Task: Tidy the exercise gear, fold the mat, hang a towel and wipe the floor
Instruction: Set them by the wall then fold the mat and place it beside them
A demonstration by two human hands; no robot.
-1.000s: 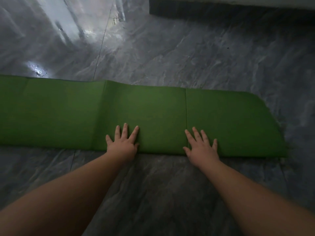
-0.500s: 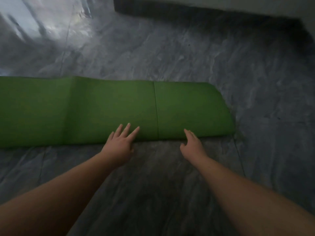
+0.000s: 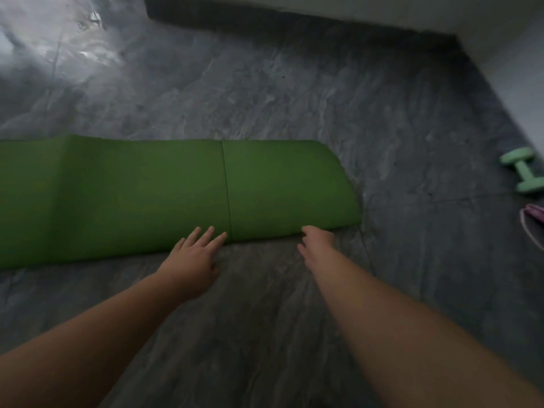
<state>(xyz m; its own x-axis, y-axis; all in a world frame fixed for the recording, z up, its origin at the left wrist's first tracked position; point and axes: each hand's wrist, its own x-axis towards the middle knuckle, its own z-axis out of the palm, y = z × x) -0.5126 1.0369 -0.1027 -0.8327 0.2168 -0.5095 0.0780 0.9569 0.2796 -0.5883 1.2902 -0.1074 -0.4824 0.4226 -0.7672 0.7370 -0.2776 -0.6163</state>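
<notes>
Clearly, mat (image 3: 176, 195): a green foam sheet with crease lines, lying flat on the grey floor (image 3: 265, 334). It is likely light and springy, bending readily at the creases, and may slide a little on the glossy tiles.
Where to grip: the near edge by the right-hand crease is looking like the best hold – one hand on either side of it.
Left hand (image 3: 191, 257): lying open with fingers spread, the tips reaching over the mat's near edge just left of the crease; whether they are pressing down, I cannot tell.
Right hand (image 3: 316, 242): reaching at the near edge right of the crease, fingers curled and partly hidden – a grip is not showing.
Beyond the right hand: a pale green dumbbell (image 3: 525, 173) is lying well apart from it.
</notes>
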